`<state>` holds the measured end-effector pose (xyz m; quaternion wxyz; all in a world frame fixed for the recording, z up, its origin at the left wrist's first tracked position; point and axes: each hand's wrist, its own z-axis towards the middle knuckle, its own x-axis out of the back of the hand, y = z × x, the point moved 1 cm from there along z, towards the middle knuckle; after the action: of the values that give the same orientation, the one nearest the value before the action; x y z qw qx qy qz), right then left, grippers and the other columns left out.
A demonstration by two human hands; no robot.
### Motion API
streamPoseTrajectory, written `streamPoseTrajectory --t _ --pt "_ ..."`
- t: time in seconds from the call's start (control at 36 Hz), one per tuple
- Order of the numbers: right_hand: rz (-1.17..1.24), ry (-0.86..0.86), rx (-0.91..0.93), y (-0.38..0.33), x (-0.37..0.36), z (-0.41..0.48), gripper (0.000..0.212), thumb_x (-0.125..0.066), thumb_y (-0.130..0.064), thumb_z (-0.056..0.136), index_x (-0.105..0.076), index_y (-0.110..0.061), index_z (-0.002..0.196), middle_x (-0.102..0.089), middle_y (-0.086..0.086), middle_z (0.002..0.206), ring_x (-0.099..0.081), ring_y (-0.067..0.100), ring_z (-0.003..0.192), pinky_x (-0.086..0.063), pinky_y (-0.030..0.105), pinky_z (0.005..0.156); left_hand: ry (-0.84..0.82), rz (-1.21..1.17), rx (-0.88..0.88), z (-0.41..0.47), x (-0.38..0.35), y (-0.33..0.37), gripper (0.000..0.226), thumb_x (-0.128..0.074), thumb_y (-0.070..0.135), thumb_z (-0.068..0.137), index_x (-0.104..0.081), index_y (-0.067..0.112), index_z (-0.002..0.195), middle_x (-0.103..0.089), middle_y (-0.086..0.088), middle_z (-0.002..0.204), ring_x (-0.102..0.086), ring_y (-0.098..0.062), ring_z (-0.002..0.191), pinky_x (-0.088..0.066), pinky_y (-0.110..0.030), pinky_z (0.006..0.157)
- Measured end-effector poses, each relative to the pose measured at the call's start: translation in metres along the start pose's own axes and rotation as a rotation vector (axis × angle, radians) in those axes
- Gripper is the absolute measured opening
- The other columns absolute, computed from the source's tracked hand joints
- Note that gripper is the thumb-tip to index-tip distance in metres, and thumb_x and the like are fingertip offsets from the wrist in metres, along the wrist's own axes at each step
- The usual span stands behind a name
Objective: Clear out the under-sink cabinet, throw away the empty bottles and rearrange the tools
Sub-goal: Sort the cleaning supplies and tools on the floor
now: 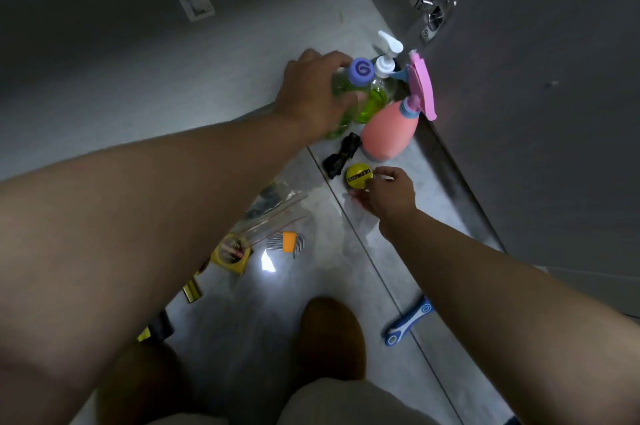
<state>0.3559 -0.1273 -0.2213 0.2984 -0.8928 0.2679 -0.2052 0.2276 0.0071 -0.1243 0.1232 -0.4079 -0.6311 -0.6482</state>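
Left hand (311,95), fingers around green bottle (339,83); right hand (388,196), fingers around yellow cap (358,175); pink sprayer (389,130), pump bottle (382,90) just beside.

We read only a white swirl resembling the letter G on the purple cap (361,70) of the green bottle (341,87); the black band on the yellow disc (358,176) and the red label on the tape measure (231,253) bear illegible lettering.
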Motion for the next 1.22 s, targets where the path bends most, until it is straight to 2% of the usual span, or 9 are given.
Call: streamPoseTrajectory --t 0.17,0.28,0.44,0.56,0.72,0.92,1.03,1.17,1.22 --pt "-0.104 -0.004 0.171 0.005 -0.001 0.000 0.030 -0.073 -0.006 0.080 -0.065 -0.019 0.106 -0.073 0.003 0.094 -0.075 0.021 0.081 -0.062 0.043 0.081 0.058 -0.061 -0.021 0.007 -0.002 -0.005 0.042 -0.072 0.034 0.090 -0.063 0.022 0.129 -0.062 -0.009 0.120 -0.058 -0.022 0.109 -0.035 -0.019 0.083" --pt "-0.236 0.030 0.219 0.016 0.012 -0.006 0.048 -0.066 -0.013 0.085 -0.055 -0.014 0.131 -0.063 0.014 0.117 -0.073 0.028 0.089 -0.061 0.047 0.082 0.077 -0.074 -0.013 0.006 -0.008 -0.004 0.044 -0.072 0.033 0.091 -0.062 0.022 0.132 -0.060 -0.010 0.121 -0.058 -0.022 0.108 -0.037 -0.019 0.085" --pt "-0.781 0.140 0.483 0.053 0.082 -0.033 0.011 -0.062 -0.029 0.090 -0.053 -0.026 0.093 -0.061 0.001 0.089 -0.052 0.016 0.073 -0.035 0.026 0.067 0.057 -0.047 0.016 0.000 -0.012 0.001 0.045 -0.074 0.032 0.089 -0.063 0.019 0.130 -0.060 -0.013 0.121 -0.059 -0.028 0.110 -0.039 -0.024 0.087" --pt "-1.014 0.216 0.300 0.084 0.124 -0.055 0.033 -0.058 -0.053 0.086 -0.052 -0.023 0.075 -0.055 -0.007 0.065 -0.059 0.026 0.069 -0.040 0.028 0.065 0.051 -0.066 0.063 -0.007 -0.013 0.005 0.056 -0.076 0.034 0.086 -0.057 0.021 0.137 -0.057 -0.013 0.130 -0.057 -0.028 0.118 -0.039 -0.024 0.092" --pt "-1.018 0.336 -0.026 0.108 0.151 -0.076 0.045 -0.061 -0.061 0.082 -0.071 -0.018 0.093 -0.069 0.010 0.092 -0.067 0.033 0.089 -0.052 0.033 0.074 0.075 -0.118 0.057 -0.051 -0.012 0.004 0.059 -0.076 0.031 0.086 -0.049 0.013 0.135 -0.046 -0.014 0.132 -0.054 -0.029 0.116 -0.046 -0.034 0.098" --pt "-0.921 0.254 0.222 0.119 0.147 -0.094 0.013 -0.070 -0.022 0.083 -0.059 -0.015 0.085 -0.064 0.011 0.089 -0.064 0.031 0.085 -0.051 0.033 0.070 -0.054 0.059 -0.050 -0.116 -0.009 -0.035 0.038 -0.070 0.016 0.091 -0.056 0.011 0.126 -0.049 -0.013 0.123 -0.052 -0.030 0.117 -0.046 -0.042 0.099" --pt "-0.956 0.257 0.343 0.126 0.143 -0.095 0.025 -0.076 -0.013 0.078 -0.057 -0.009 0.094 -0.059 0.013 0.098 -0.054 0.032 0.095 -0.048 0.039 0.079 -0.081 0.244 -0.127 -0.140 -0.006 -0.059 0.039 -0.071 0.019 0.089 -0.058 0.014 0.125 -0.050 -0.011 0.121 -0.051 -0.031 0.116 -0.047 -0.045 0.095" --pt "-0.752 0.312 -0.167 0.129 0.140 -0.082 0.060 -0.081 -0.035 0.077 -0.049 -0.003 0.115 -0.062 0.018 0.109 -0.066 0.037 0.101 -0.053 0.038 0.081 -0.051 0.513 -0.051 -0.157 0.001 -0.078 0.068 -0.074 0.040 0.084 -0.047 0.025 0.145 -0.043 -0.012 0.144 -0.036 -0.034 0.137 -0.034 -0.057 0.108" --pt "-0.722 0.231 -0.268 0.131 0.139 -0.078 0.049 -0.076 -0.032 0.079 -0.058 0.001 0.110 -0.072 0.017 0.097 -0.072 0.033 0.090 -0.059 0.041 0.084 -0.111 0.572 0.048 -0.161 0.004 -0.084 0.083 -0.073 0.050 0.082 -0.034 0.032 0.153 -0.027 -0.011 0.159 -0.019 -0.033 0.149 -0.023 -0.066 0.114"
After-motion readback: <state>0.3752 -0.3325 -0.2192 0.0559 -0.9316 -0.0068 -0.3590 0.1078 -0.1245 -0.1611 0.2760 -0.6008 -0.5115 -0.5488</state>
